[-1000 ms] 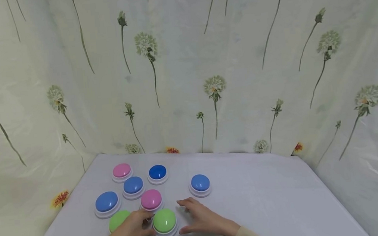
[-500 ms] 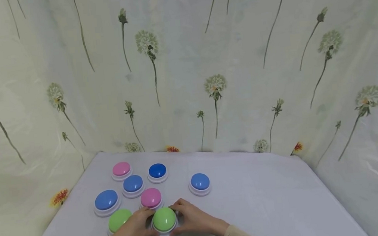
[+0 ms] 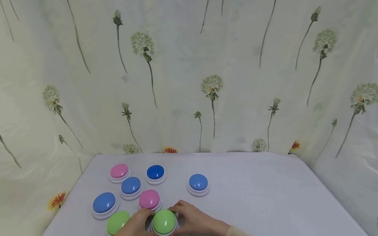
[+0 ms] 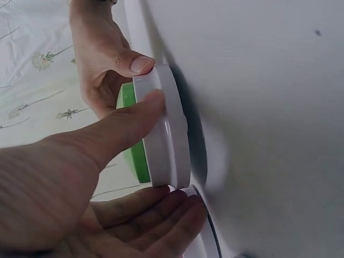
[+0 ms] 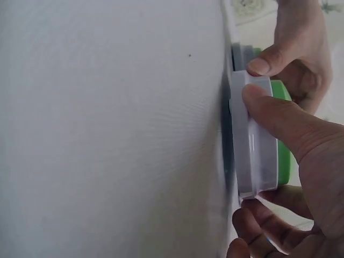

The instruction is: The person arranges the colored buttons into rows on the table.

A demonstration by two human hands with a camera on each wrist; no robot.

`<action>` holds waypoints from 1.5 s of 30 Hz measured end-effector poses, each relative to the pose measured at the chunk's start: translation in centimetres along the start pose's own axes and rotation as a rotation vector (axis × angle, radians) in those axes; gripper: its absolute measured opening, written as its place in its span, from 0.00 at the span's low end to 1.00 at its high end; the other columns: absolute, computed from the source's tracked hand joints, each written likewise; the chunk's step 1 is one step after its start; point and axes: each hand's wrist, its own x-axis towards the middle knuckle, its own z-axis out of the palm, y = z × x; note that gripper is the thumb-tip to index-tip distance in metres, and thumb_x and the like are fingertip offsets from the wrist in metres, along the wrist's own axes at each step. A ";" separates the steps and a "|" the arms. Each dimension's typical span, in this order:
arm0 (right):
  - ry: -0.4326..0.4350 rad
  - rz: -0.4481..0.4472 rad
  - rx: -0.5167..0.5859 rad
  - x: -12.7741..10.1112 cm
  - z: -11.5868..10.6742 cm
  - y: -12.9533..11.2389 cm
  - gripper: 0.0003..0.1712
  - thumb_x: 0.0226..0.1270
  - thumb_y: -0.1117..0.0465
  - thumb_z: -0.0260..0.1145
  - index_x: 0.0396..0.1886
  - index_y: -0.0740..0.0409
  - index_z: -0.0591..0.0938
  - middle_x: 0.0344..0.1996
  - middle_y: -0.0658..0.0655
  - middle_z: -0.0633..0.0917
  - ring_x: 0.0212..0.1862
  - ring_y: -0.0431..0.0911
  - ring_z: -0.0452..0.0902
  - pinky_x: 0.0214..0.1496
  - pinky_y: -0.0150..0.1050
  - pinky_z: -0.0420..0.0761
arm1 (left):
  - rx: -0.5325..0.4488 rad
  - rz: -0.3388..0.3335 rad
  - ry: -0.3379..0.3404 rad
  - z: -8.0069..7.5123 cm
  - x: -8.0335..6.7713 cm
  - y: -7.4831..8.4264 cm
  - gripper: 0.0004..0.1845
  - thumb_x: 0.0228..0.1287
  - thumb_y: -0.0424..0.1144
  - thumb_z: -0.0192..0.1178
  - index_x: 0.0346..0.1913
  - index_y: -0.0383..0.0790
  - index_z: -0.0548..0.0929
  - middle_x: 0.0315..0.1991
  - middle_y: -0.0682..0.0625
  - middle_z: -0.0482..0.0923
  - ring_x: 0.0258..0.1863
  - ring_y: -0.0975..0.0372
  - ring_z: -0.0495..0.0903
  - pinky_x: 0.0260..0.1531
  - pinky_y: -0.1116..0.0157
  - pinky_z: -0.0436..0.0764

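Both hands hold a green push button with a round white base, near the front of the table. My left hand grips its left side, thumb on the near side of the white rim and fingers round the far side. From the right, my right hand grips the same base, its thumb pressing the rim. A dark shadow runs along under the base in both wrist views. Just behind stands a pink button. A second green button is partly hidden by the left forearm.
Blue buttons stand to the left, with a darker blue button and another pink button farther back. One blue button sits apart, right of the group. A flowered curtain rises behind the white table.
The right hand has moved left from beside the green button to grip its base. The left hand has closed in on the other side. The other buttons have stayed in place.
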 end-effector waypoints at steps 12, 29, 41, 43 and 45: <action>0.068 0.003 0.024 -2.3 -2.2 0.0 0.43 0.44 0.34 0.74 0.62 0.38 0.75 0.52 0.41 0.76 0.49 0.34 0.72 0.49 0.32 0.79 | -0.096 0.041 -0.002 -0.2 1.0 2.1 0.33 0.41 0.48 0.78 0.49 0.37 0.76 0.43 0.48 0.80 0.44 0.53 0.80 0.44 0.54 0.82; 0.218 0.067 -0.001 -8.0 -6.6 0.1 0.43 0.45 0.33 0.73 0.64 0.32 0.72 0.52 0.41 0.75 0.46 0.39 0.73 0.44 0.33 0.77 | -0.091 0.175 -0.025 0.7 3.7 7.3 0.30 0.45 0.48 0.76 0.51 0.41 0.77 0.46 0.53 0.77 0.47 0.55 0.78 0.47 0.62 0.81; 0.298 0.139 -0.041 -11.5 -8.3 1.1 0.43 0.43 0.35 0.75 0.63 0.35 0.73 0.47 0.38 0.75 0.44 0.39 0.72 0.38 0.31 0.74 | -0.060 0.215 -0.062 2.6 5.7 10.5 0.34 0.46 0.48 0.76 0.57 0.44 0.75 0.51 0.54 0.76 0.50 0.61 0.77 0.49 0.63 0.81; 0.307 0.153 -0.041 -11.9 -8.6 1.3 0.43 0.43 0.36 0.75 0.63 0.35 0.73 0.47 0.38 0.75 0.45 0.41 0.72 0.37 0.30 0.73 | -0.042 0.213 -0.064 3.0 6.2 10.9 0.34 0.46 0.49 0.76 0.57 0.44 0.75 0.51 0.53 0.77 0.50 0.62 0.77 0.48 0.65 0.81; 0.310 0.169 -0.040 -12.3 -8.8 1.6 0.43 0.43 0.36 0.75 0.63 0.35 0.73 0.48 0.38 0.75 0.45 0.41 0.72 0.37 0.30 0.73 | -0.021 0.208 -0.067 3.4 6.7 11.3 0.33 0.46 0.49 0.76 0.55 0.44 0.76 0.50 0.53 0.77 0.48 0.62 0.78 0.47 0.66 0.81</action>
